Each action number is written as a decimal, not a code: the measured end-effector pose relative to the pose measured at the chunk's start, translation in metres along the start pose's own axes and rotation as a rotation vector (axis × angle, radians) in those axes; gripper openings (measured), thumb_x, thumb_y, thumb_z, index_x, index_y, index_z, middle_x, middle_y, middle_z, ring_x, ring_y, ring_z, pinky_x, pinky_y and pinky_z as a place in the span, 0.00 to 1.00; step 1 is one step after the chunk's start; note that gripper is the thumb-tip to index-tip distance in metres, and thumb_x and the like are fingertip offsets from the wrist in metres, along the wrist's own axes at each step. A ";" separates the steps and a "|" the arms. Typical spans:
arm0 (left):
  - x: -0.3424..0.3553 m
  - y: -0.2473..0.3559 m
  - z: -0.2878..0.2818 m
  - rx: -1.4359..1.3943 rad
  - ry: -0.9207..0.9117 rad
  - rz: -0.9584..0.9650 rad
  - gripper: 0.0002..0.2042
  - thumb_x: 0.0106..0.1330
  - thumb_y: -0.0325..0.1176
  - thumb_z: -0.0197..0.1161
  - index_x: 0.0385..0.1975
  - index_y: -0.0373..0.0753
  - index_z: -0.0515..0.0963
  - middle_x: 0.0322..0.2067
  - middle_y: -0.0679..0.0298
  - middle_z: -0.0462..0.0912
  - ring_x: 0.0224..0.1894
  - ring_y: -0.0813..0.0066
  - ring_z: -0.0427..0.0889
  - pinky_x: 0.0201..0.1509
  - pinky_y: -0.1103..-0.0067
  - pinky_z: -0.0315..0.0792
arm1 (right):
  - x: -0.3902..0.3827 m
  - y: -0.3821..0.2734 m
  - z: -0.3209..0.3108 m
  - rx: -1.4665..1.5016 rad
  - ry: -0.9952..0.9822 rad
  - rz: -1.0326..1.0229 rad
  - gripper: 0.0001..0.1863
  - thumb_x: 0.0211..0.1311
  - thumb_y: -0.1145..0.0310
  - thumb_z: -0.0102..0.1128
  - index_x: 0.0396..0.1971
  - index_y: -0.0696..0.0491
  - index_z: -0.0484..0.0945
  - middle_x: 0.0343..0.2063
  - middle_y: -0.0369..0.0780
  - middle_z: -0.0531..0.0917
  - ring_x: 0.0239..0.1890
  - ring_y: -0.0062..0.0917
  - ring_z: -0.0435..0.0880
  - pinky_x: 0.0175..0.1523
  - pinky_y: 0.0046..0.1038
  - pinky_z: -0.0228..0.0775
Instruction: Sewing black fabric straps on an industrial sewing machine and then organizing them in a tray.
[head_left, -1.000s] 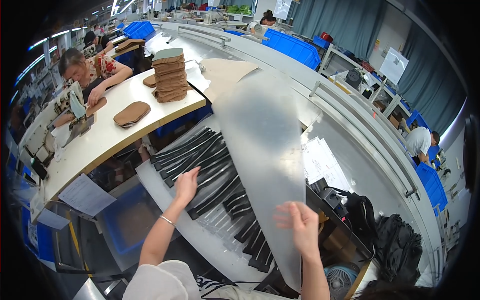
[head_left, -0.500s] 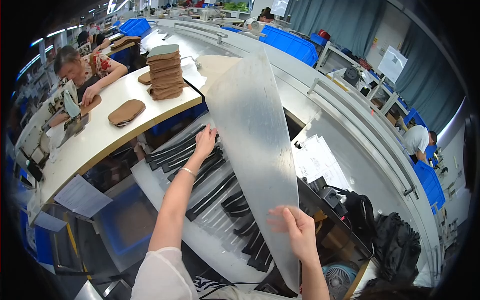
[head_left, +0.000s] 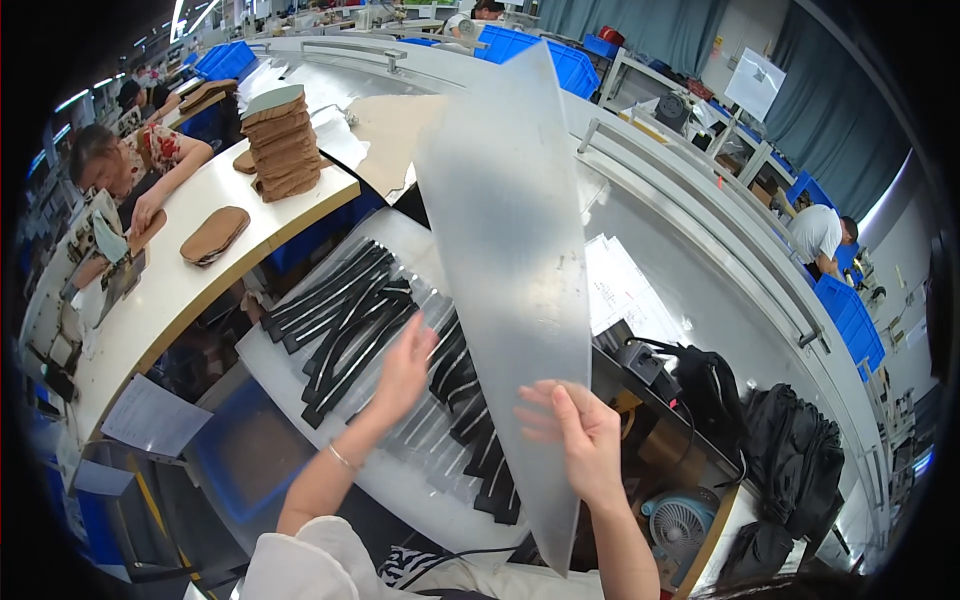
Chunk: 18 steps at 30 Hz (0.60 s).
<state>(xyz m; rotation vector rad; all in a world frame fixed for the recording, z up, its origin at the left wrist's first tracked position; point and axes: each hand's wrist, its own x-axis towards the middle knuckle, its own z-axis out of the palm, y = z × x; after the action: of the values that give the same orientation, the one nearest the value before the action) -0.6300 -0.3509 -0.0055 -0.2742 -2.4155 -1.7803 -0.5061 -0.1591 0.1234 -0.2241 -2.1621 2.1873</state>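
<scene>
My right hand (head_left: 580,435) grips the right edge of a large translucent plastic sheet (head_left: 515,240), thumb in front and fingers showing faintly through it. The sheet stands tilted up on its edge, its far corner raised. My left hand (head_left: 405,372), somewhat blurred, is open with nothing in it, to the left of the sheet and above a pale board (head_left: 400,485). Rows of black strips (head_left: 345,330) with light lines lie on that board. More black strips (head_left: 490,460) lie close by the sheet's lower left edge, which hides part of them.
A co-worker (head_left: 130,170) sews at the left table (head_left: 270,225), with a stack of brown pieces (head_left: 280,150) on it. Papers (head_left: 620,285) lie on the metal surface to the right. Black bags (head_left: 790,450) and a small fan (head_left: 680,525) are at the lower right.
My left hand has come back from the sheet's left edge, toward me, over the strips. The sheet has swung to a steeper angle, still in my right hand. The view has shifted slightly.
</scene>
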 end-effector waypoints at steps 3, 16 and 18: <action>-0.043 0.005 0.033 -0.015 0.098 0.175 0.26 0.69 0.38 0.47 0.62 0.30 0.54 0.24 0.51 0.73 0.25 0.65 0.72 0.33 0.73 0.67 | -0.004 0.003 0.021 -0.020 -0.049 -0.045 0.17 0.69 0.65 0.44 0.43 0.64 0.73 0.40 0.46 0.81 0.40 0.30 0.82 0.42 0.27 0.77; -0.049 -0.025 -0.018 1.054 0.217 0.462 0.17 0.65 0.35 0.53 0.50 0.32 0.71 0.45 0.51 0.74 0.47 0.54 0.74 0.51 0.69 0.67 | 0.011 -0.060 -0.045 -0.070 0.096 -0.204 0.19 0.69 0.63 0.44 0.44 0.66 0.72 0.39 0.48 0.80 0.37 0.31 0.83 0.37 0.25 0.78; -0.043 0.005 0.002 0.630 0.117 0.360 0.18 0.66 0.35 0.52 0.52 0.32 0.68 0.46 0.51 0.73 0.49 0.55 0.71 0.55 0.71 0.63 | 0.010 -0.056 -0.041 -0.054 0.097 -0.205 0.18 0.69 0.64 0.44 0.44 0.66 0.72 0.39 0.48 0.80 0.38 0.31 0.83 0.37 0.25 0.78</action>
<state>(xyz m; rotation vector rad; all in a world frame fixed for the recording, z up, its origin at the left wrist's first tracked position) -0.5873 -0.3504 -0.0108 -0.4714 -2.4901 -0.8158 -0.5134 -0.1167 0.1783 -0.1034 -2.0910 1.9689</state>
